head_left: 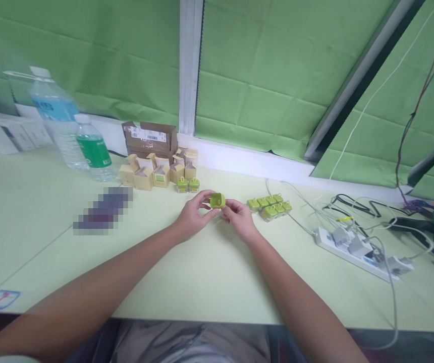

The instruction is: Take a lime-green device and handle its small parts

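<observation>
A small green lid (217, 200) is held above the table, its hollow side turned toward me. My left hand (196, 216) grips it from the left between thumb and fingers. My right hand (238, 218) is closed in a pinch at the lid's right edge; its fingertips are partly hidden. Beyond my left hand stand two little clear jars (187, 185) with green lids and loops on top. Several more jars of this kind (270, 205) are grouped in rows to the right of my right hand.
Several opened small cartons (144, 177) stand at the back, before a brown cardboard box (151, 138). Two water bottles (95, 151) are on the left, near a blurred-out item (103, 212). At right lies a power strip (353, 252) with plugs and tangled cables.
</observation>
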Tool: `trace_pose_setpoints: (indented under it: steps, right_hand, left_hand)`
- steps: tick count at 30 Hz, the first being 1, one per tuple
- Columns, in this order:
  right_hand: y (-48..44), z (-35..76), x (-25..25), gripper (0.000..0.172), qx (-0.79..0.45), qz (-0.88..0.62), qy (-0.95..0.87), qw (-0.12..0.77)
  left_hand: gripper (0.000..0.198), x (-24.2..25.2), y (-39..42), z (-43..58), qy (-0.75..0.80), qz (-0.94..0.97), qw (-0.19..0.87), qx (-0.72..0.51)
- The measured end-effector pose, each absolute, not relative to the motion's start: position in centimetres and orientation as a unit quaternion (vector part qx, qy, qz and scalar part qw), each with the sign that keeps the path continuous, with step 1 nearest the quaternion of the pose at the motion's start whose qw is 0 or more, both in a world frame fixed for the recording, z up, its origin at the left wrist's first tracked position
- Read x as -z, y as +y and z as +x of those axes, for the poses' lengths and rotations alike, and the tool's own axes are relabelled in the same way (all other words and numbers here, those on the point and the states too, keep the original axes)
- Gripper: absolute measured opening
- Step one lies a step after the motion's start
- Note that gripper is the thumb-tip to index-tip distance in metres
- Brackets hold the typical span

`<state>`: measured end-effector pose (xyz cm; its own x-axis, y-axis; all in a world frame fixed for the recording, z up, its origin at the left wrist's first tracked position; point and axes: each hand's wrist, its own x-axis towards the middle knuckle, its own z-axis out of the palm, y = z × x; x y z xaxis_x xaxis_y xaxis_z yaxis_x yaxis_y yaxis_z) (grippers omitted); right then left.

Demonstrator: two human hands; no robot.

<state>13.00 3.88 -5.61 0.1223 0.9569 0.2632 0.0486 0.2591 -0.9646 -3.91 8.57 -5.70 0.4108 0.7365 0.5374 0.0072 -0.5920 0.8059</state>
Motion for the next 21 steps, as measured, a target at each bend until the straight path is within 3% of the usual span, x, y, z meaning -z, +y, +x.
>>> trace_pose_setpoints:
  steps: [14, 18, 21]
  right_hand:
    - [3.7, 13.5, 5.8, 0.032, -0.319, -0.473, -0.585, 0.576]
    - [3.0, 12.4, 4.8, 0.028, -0.314, -0.458, -0.605, 0.57]
    - [2.7, 11.9, 4.4, 0.03, -0.306, -0.47, -0.578, 0.593]
  left_hand:
    - [0.036, 4.3, 8.0, -4.6, 0.232, 0.791, 0.341, -0.453]
    - [0.017, 5.3, 8.4, -4.6, 0.216, 0.799, 0.328, -0.455]
    - [0.016, 6.1, 8.6, -4.1, 0.239, 0.779, 0.343, -0.467]
